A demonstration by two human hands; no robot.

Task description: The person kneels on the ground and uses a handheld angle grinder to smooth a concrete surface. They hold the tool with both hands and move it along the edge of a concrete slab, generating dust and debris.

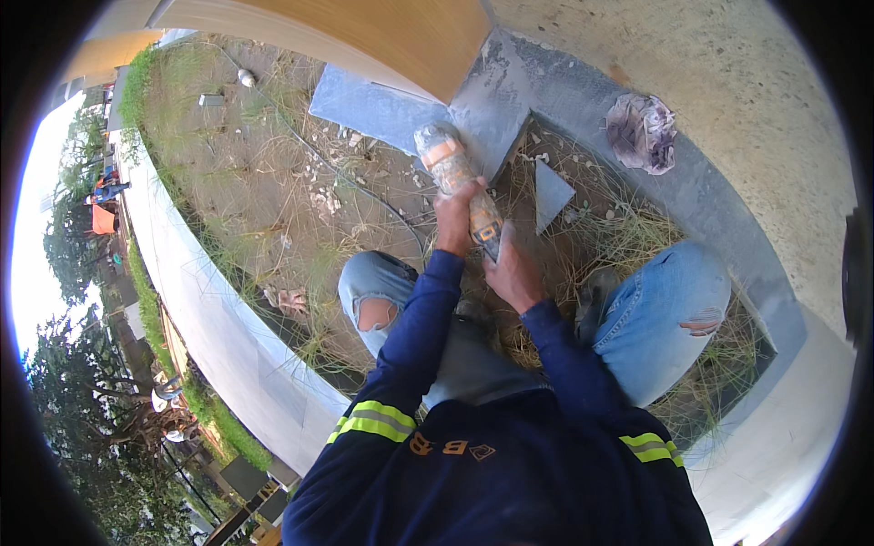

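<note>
A dust-covered grey and orange power tool (442, 159) is held between both my hands, its upper end at the corner of a grey stone slab (373, 105). My left hand (455, 218) grips the tool's middle, fingers wrapped round it. My right hand (512, 268) is closed round its narrower lower end. The exact tip of the tool is hard to make out. A loose triangular grey offcut (552, 196) lies on the soil to the right of the tool. A grey cable (364, 191) runs across the dirt to the left. My bent knees flank my hands.
A yellowish panel (382, 36) stands above the slab. A grey ledge (583, 100) carries a crumpled cloth (642, 132) beside a speckled wall (746, 109). Dry grass and rubble cover the soil. A pale curb (200, 264) runs along the left; people (109, 191) and trees are beyond it.
</note>
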